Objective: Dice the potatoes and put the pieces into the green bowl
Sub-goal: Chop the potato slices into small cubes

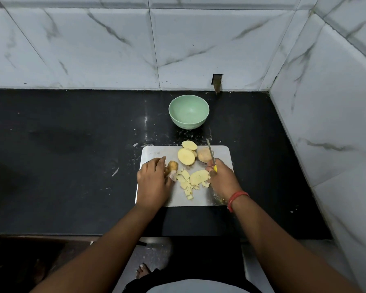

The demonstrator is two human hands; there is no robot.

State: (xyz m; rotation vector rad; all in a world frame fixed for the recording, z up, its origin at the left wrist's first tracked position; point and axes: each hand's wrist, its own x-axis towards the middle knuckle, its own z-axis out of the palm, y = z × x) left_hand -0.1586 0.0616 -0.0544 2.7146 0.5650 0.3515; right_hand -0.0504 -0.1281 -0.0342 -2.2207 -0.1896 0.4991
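A steel cutting board (156,153) lies on the black counter. Several potato slices (186,156) and a potato half (203,155) sit at its far side. Diced potato pieces (187,181) and a partly cut slice (199,177) lie in the middle. My left hand (151,182) holds a small potato piece (172,166) at the board's left. My right hand (222,178) grips a yellow-handled knife (210,152), blade pointing away over the potato half. The green bowl (188,112) stands empty behind the board.
Marble-tiled walls rise behind and at the right of the black counter (72,155). The counter's front edge runs below the board. A bare foot (143,269) shows on the floor beneath.
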